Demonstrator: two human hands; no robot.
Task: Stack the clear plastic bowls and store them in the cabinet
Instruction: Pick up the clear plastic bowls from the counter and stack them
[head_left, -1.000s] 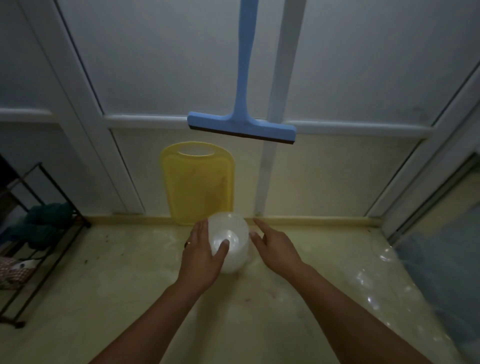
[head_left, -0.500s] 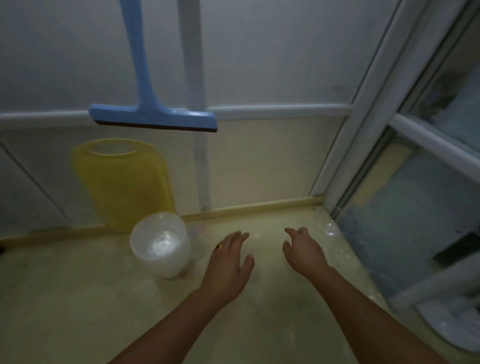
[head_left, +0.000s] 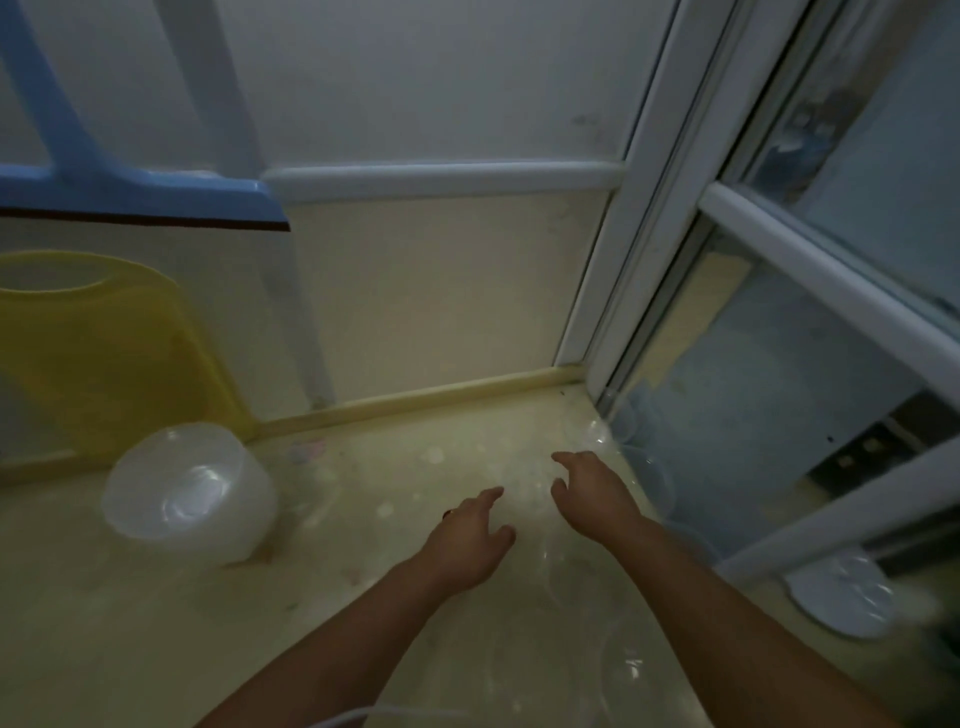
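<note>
A stack of cloudy clear plastic bowls (head_left: 189, 493) stands on the pale counter (head_left: 130, 613) at the left, apart from both hands. My left hand (head_left: 470, 540) hovers over the counter's middle, fingers spread, holding nothing. My right hand (head_left: 595, 491) is a little further right, also open and empty. Between and around the hands lie faint, nearly invisible clear bowls (head_left: 524, 499); another clear bowl (head_left: 623, 670) shows near my right forearm. Whether the fingers touch them I cannot tell.
A yellow cutting board (head_left: 104, 353) leans on the back wall behind the stack. A blue squeegee (head_left: 130, 192) hangs above it. A white-framed glass partition (head_left: 675, 234) bounds the counter on the right, with a white round lid (head_left: 841, 592) beyond it.
My left hand let go of the bowl stack, and both hands moved right across the counter. The view swung right, so the stack now sits at the left.
</note>
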